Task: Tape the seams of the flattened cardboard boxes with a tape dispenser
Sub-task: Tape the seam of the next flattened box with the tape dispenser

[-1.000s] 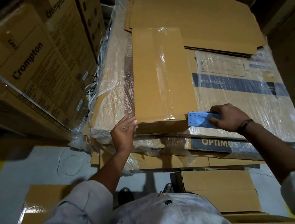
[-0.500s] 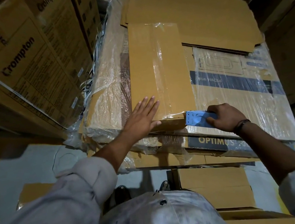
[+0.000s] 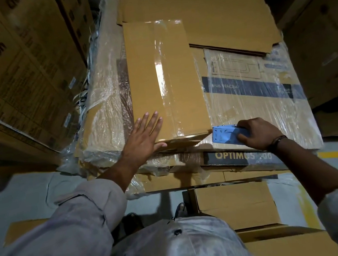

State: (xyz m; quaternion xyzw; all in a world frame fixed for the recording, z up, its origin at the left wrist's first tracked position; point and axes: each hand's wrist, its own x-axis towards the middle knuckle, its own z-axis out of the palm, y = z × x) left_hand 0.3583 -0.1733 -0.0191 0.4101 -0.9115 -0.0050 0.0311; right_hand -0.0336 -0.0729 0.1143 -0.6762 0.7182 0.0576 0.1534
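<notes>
A narrow flattened cardboard box [image 3: 147,77] lies on top of a plastic-wrapped stack. A strip of clear tape [image 3: 163,80] runs along its middle, from the far end to the near edge. My left hand [image 3: 144,138] rests flat on the box's near left corner, fingers spread, thumb along the front edge. My right hand [image 3: 257,133] grips a blue tape dispenser [image 3: 225,134] just right of the box's near right corner, its toothed end facing the box. A short stretch of tape leads from the dispenser down toward the box's front edge.
A large cardboard sheet [image 3: 203,8] lies behind the box. A wrapped printed carton [image 3: 265,95] sits under my right hand. Tall Crompton cartons [image 3: 10,72] stand at left. More flat boxes [image 3: 235,204] lie on the floor by my feet.
My left hand rose from gripping the box's front edge to lying flat on its top near corner. My right hand and the dispenser stayed nearly in place.
</notes>
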